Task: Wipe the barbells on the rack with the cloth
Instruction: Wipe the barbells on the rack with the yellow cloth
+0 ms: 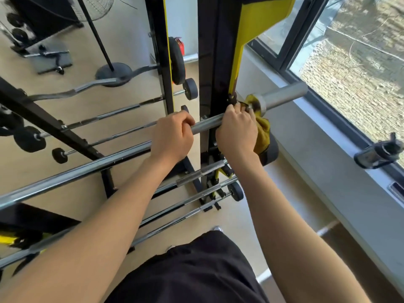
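Two hands are on one long barbell [87,169], the topmost bar on the rack [207,62]. The left hand [172,136] has its fingers curled over the shaft and grips bare steel. Just to its right, with a short stretch of bar showing between them, the right hand [237,132] is wrapped round the same shaft where it crosses the rack's black upright. This hand pins one yellow cloth [263,130] against the metal. Part of the cloth hangs out from under the palm on the hand's right side. Another fold bunches beyond the fingertips, against the collar where the thick end sleeve [284,96] begins. That sleeve juts out to the right of the right hand, toward the window [349,73].

Below the two hands, on the near side of the rack, three more straight bars lie one under another. The uppermost of these, the knurled bar [201,171], sits just under the right wrist. Beyond the left hand, on the far side, there is one wavy curl bar [87,86] and two thin straight bars with small round black ends. Whether more bars sit behind them is unclear.

One black weight plate [177,60] hangs above the left hand, with one red fire extinguisher [180,45] behind it. One round stand base [113,73] sits on the floor well beyond the left hand. Far right of the right hand, one dark object [376,154] lies on the windowsill.
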Tool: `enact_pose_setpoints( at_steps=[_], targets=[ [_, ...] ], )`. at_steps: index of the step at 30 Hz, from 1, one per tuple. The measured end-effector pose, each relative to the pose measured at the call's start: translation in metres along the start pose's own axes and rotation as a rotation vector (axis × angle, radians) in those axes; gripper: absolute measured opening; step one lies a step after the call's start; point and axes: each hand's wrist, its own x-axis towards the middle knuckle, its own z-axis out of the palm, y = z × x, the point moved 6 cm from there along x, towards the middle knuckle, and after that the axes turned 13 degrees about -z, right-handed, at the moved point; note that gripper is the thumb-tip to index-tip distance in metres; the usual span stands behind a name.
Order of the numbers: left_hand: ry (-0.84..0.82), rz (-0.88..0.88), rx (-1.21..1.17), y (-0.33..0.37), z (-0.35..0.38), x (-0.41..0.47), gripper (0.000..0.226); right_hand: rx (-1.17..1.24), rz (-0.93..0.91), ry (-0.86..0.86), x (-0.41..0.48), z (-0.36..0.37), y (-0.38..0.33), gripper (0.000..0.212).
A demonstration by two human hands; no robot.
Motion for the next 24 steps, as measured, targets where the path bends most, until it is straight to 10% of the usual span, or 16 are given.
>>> enact_pose_setpoints(
  at_steps=[7, 13, 18, 24],
  targets=[
    [-0.034, -0.104, -0.056, 0.002, 0.001, 0.005, 0.039, 0.221, -0.415, 0.068, -0.013, -0.010, -0.009, 0.036],
    [-0.028, -0.167, -0.099, 0.003, -0.004, 0.005, 0.040, 0.090, -0.435, 0.029, -0.016, 0.012, -0.028, 0.046],
    [0.056, -0.233, -0.076, 0.002, -0.026, 0.002, 0.037, 0.561, -0.609, -0.042, -0.011, 0.007, -0.067, 0.049],
    [-0.217, -0.386, 0.136, -0.007, -0.018, 0.005, 0.038, 0.753, -0.449, 0.046, 0.015, -0.011, -0.027, 0.048]
  ],
)
